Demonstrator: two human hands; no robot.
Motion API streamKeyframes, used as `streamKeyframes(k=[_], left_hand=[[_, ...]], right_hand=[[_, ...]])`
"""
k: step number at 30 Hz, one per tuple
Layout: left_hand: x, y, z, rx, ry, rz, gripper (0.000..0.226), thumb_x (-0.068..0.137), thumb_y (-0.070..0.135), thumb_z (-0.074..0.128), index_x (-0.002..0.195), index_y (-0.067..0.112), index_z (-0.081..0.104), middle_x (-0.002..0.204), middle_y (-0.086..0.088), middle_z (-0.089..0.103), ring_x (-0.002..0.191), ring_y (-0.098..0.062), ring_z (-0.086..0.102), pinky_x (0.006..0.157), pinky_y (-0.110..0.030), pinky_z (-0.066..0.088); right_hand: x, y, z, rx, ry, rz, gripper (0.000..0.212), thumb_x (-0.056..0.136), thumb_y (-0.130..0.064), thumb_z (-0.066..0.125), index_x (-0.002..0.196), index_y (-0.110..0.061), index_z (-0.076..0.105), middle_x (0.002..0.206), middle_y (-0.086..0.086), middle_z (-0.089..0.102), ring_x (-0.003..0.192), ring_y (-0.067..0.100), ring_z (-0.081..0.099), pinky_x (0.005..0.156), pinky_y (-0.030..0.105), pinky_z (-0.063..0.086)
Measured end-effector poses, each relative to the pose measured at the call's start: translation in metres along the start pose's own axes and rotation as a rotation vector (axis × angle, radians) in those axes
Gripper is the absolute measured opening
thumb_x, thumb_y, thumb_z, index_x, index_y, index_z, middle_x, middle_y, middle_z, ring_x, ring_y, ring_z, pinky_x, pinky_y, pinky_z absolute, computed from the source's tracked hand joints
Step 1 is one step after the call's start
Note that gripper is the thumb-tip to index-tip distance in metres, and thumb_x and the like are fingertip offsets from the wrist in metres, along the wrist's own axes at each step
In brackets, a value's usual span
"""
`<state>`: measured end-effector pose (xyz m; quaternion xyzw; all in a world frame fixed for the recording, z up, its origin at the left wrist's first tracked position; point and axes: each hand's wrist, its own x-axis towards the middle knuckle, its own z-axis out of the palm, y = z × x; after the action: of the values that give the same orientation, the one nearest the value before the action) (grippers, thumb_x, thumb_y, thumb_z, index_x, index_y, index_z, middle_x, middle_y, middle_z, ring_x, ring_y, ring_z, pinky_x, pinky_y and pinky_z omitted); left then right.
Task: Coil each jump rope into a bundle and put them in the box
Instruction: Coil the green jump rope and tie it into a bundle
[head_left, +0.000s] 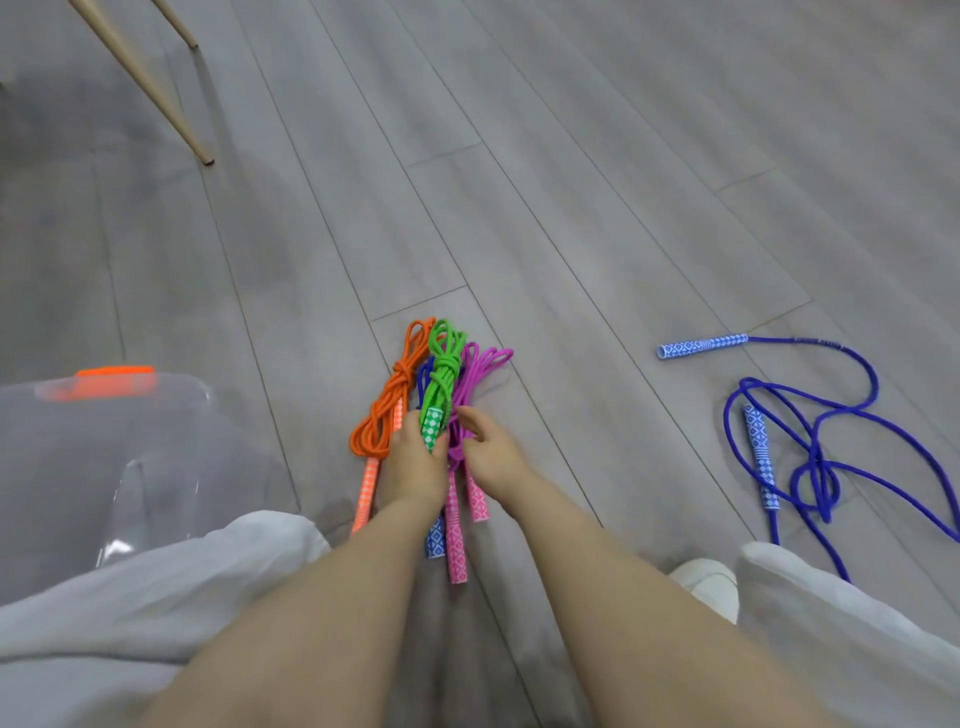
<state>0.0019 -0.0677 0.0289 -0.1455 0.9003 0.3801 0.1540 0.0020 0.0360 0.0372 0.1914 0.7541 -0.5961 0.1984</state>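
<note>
Several coiled jump ropes lie side by side on the grey floor in front of me: an orange bundle (387, 410), a green bundle (444, 374) and a purple bundle with pink handles (475, 374). A blue handle (434, 538) pokes out beneath them. My left hand (415, 462) is closed around the green bundle's handles. My right hand (485, 449) touches the purple bundle with its fingers curled on the rope. An uncoiled blue jump rope (815, 441) sprawls on the floor to the right. The clear plastic box (130, 447) stands at the left.
The box carries an orange latch (111, 376) on its far rim. Two wooden furniture legs (171, 104) slant down at the upper left. My knees in light grey trousers (156, 597) fill the bottom, and a white shoe (709, 584) sits at the lower right.
</note>
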Motion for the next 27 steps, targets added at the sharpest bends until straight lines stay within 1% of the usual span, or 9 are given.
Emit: streamKeyframes(k=[2, 4, 7, 9, 12, 16, 19, 22, 27], left_hand=[[0.007, -0.008, 0.008, 0.094, -0.011, -0.047, 0.046, 0.091, 0.023, 0.059, 0.132, 0.009, 0.042, 0.121, -0.024, 0.052, 0.109, -0.043, 0.052, 0.087, -0.043, 0.041], [0.012, -0.015, 0.014, 0.210, -0.017, -0.097, 0.053, 0.089, 0.028, 0.061, 0.133, 0.007, 0.039, 0.126, -0.024, 0.050, 0.117, -0.042, 0.047, 0.095, -0.044, 0.037], [0.017, -0.022, 0.022, 0.349, -0.007, -0.158, 0.066, 0.087, 0.037, 0.063, 0.139, 0.011, 0.032, 0.137, -0.018, 0.043, 0.128, -0.037, 0.037, 0.103, -0.044, 0.032], [0.021, -0.024, 0.025, 0.378, -0.031, -0.183, 0.078, 0.084, 0.041, 0.066, 0.145, 0.015, 0.024, 0.142, -0.015, 0.038, 0.133, -0.034, 0.031, 0.107, -0.045, 0.028], [0.025, -0.024, 0.029, 0.374, -0.038, -0.177, 0.092, 0.078, 0.046, 0.071, 0.148, 0.018, 0.019, 0.145, -0.012, 0.034, 0.136, -0.032, 0.027, 0.110, -0.046, 0.026], [0.025, -0.018, 0.032, 0.417, 0.008, -0.061, 0.095, 0.077, 0.050, 0.070, 0.150, 0.020, 0.018, 0.150, -0.010, 0.029, 0.140, -0.030, 0.023, 0.113, -0.045, 0.021], [0.025, -0.006, 0.038, 0.436, 0.032, 0.118, 0.074, 0.086, 0.032, 0.060, 0.148, 0.016, 0.025, 0.151, -0.010, 0.030, 0.140, -0.029, 0.023, 0.115, -0.044, 0.018], [0.025, 0.007, 0.049, 0.478, 0.007, 0.247, 0.069, 0.081, 0.017, 0.058, 0.145, 0.013, 0.033, 0.147, -0.012, 0.036, 0.138, -0.031, 0.028, 0.115, -0.045, 0.019], [0.016, 0.033, 0.079, 0.566, -0.041, 0.413, 0.068, 0.076, 0.019, 0.060, 0.141, 0.012, 0.040, 0.145, -0.012, 0.039, 0.134, -0.032, 0.032, 0.114, -0.045, 0.017]], right_hand=[[0.011, 0.016, 0.002, -0.044, -0.025, 0.002, 0.046, 0.088, 0.011, 0.046, 0.133, 0.003, 0.050, 0.135, 0.015, 0.056, 0.123, 0.020, 0.052, 0.108, 0.026, 0.037], [0.020, 0.031, 0.002, -0.083, -0.055, 0.023, 0.041, 0.089, -0.005, 0.056, 0.130, -0.007, 0.057, 0.129, 0.006, 0.062, 0.117, 0.012, 0.056, 0.106, 0.028, 0.041], [0.034, 0.060, 0.002, -0.122, -0.033, 0.089, 0.047, 0.086, -0.031, 0.063, 0.132, -0.024, 0.056, 0.128, -0.008, 0.063, 0.117, 0.005, 0.057, 0.105, 0.031, 0.043], [0.028, 0.053, -0.004, -0.114, -0.020, 0.111, 0.046, 0.088, -0.028, 0.063, 0.133, -0.025, 0.055, 0.129, -0.009, 0.062, 0.116, 0.006, 0.057, 0.101, 0.025, 0.042], [0.016, 0.038, -0.013, -0.103, -0.009, 0.126, 0.042, 0.091, -0.025, 0.060, 0.133, -0.023, 0.054, 0.132, -0.005, 0.059, 0.121, 0.013, 0.055, 0.096, 0.023, 0.041], [0.012, 0.042, -0.023, -0.118, -0.007, 0.172, 0.047, 0.094, -0.026, 0.057, 0.139, -0.020, 0.046, 0.142, 0.004, 0.050, 0.128, 0.019, 0.049, 0.099, 0.027, 0.038], [0.008, 0.045, -0.040, -0.177, 0.017, 0.182, 0.054, 0.092, -0.015, 0.050, 0.145, -0.018, 0.040, 0.146, 0.009, 0.045, 0.131, 0.023, 0.046, 0.102, 0.029, 0.038], [0.009, 0.058, -0.068, -0.255, 0.106, 0.204, 0.054, 0.091, -0.009, 0.047, 0.144, -0.016, 0.041, 0.145, 0.012, 0.046, 0.131, 0.028, 0.045, 0.103, 0.029, 0.037], [0.000, 0.099, -0.133, -0.246, 0.274, 0.384, 0.047, 0.095, -0.024, 0.048, 0.141, -0.015, 0.039, 0.135, 0.017, 0.052, 0.125, 0.034, 0.048, 0.102, 0.035, 0.039]])
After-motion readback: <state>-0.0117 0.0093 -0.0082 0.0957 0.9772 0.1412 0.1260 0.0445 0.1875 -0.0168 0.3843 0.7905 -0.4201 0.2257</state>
